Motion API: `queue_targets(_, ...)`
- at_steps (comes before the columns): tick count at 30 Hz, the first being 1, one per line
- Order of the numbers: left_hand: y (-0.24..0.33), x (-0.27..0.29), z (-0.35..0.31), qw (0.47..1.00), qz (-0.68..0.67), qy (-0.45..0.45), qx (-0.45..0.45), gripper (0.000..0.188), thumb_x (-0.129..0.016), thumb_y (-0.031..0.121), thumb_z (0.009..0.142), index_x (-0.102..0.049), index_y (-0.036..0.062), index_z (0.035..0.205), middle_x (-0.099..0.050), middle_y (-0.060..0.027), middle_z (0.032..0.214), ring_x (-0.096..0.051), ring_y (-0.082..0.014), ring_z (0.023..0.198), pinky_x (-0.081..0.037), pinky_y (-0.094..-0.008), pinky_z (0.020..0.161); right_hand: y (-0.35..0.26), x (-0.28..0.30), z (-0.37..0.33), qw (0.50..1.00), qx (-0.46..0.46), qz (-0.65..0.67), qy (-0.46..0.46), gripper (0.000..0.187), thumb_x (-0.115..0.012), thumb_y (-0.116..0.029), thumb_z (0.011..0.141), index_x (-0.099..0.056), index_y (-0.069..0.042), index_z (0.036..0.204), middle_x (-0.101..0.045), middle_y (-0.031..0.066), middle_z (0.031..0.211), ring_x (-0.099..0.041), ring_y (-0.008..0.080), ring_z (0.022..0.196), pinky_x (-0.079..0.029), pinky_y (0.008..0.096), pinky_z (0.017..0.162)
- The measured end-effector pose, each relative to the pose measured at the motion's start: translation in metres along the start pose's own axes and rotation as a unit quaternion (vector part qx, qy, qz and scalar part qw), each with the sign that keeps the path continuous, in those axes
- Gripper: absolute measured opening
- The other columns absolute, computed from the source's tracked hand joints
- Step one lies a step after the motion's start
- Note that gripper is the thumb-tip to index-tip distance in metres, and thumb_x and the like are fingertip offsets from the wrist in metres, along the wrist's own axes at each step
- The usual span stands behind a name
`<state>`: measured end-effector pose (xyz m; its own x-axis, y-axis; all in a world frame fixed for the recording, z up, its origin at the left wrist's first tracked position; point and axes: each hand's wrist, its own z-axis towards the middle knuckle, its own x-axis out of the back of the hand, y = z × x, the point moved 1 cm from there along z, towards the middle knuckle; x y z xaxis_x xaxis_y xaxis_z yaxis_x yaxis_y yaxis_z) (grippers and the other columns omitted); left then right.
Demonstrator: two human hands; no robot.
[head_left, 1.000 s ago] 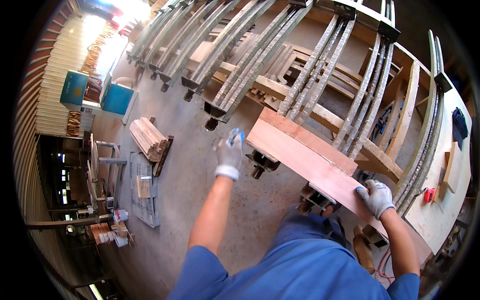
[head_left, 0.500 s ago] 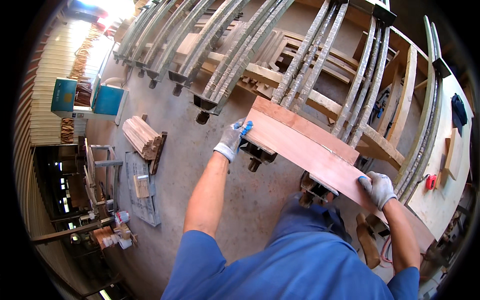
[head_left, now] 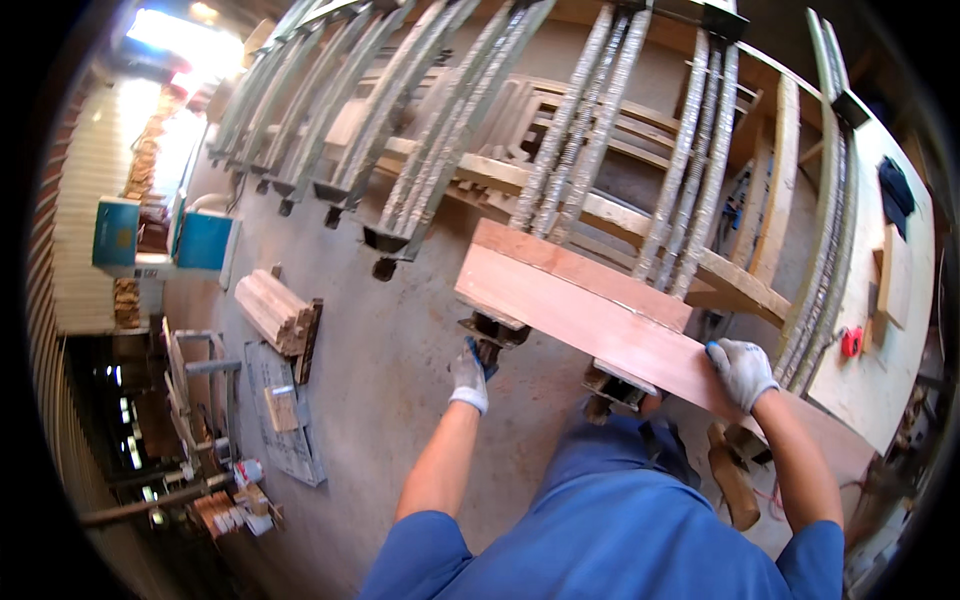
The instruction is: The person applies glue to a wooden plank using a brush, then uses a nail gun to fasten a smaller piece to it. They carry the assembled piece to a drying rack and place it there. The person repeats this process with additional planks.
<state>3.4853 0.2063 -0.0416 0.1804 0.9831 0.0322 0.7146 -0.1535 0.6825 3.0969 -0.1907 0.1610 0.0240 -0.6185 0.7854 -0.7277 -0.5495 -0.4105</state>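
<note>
In the head view, a long pinkish board lies slantwise in front of the person, with a narrower, redder strip along its far edge; both lie across the near ends of long metal bars, which seem to bear their weight so that they stay level; the right hand, in a grey glove, grasps the board near its right part, thumb over the face and the other fingers bent at the far edge, probably to keep it from shifting; the left hand, gloved too, is off the board, its blue fingertips just beside a dark metal end piece that juts out under the board's left end, and whether it grips that piece or only touches it I cannot tell; a second end piece juts out close to the person's legs; to the right, a pale tabletop bears a red tape measure and a dark cloth item, perhaps kept there to be within reach; on the floor to the left, a stack of wood strips lies well apart from the hands, near a grey sheet with a small wood block on it.
</note>
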Motion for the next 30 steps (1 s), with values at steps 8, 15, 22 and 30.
queue_targets(8, -0.099, 0.017, -0.08, 0.947, 0.071, -0.106, 0.296, 0.032, -0.053, 0.039, 0.107, -0.066, 0.0105, 0.103, -0.067, -0.01, 0.083, -0.064, -0.0249, 0.069, -0.053, -0.0392, 0.061, 0.028, 0.054, -0.043, 0.892, -0.044, 0.363, 0.264, 0.038, -0.055, -0.032, 0.109, -0.072, 0.002, 0.108, -0.07, 0.0083, 0.088, -0.058, 0.0139, 0.08, -0.05, 0.0319, 0.078)
queue_targets(15, -0.123, 0.012, -0.11, 0.862, 0.417, -0.195, 0.211, 0.027, -0.063, 0.03, 0.104, -0.067, 0.0072, 0.118, -0.07, -0.0078, 0.087, -0.068, -0.0222, 0.068, -0.058, -0.0353, 0.06, 0.019, 0.065, -0.22, 0.852, -0.068, 0.296, 0.427, 0.032, -0.06, -0.026, 0.105, -0.073, 0.003, 0.103, -0.069, 0.0079, 0.085, -0.059, 0.0123, 0.075, -0.049, 0.0286, 0.071)
queue_targets(22, -0.129, -0.015, -0.144, 0.763, 0.582, -0.249, 0.128, 0.029, -0.066, 0.029, 0.102, -0.067, 0.0074, 0.122, -0.069, -0.0057, 0.085, -0.064, -0.0195, 0.067, -0.054, -0.0334, 0.059, 0.01, -0.032, -0.418, 0.793, -0.171, 0.208, 0.546, 0.022, -0.065, -0.022, 0.1, -0.072, -0.002, 0.096, -0.07, 0.0136, 0.088, -0.068, 0.0263, 0.076, -0.053, 0.0354, 0.071)
queue_targets(30, -0.237, -0.068, -0.215, 0.618, 0.715, -0.326, 0.009, 0.027, -0.069, 0.03, 0.1, -0.072, 0.0041, 0.107, -0.068, -0.0055, 0.079, -0.062, -0.0173, 0.061, -0.051, -0.0336, 0.055, -0.007, -0.287, -0.64, 0.659, -0.405, 0.32, 0.548, 0.03, -0.064, -0.03, 0.102, -0.07, -0.004, 0.087, -0.068, 0.0142, 0.077, -0.067, 0.0271, 0.07, -0.051, 0.0383, 0.067)
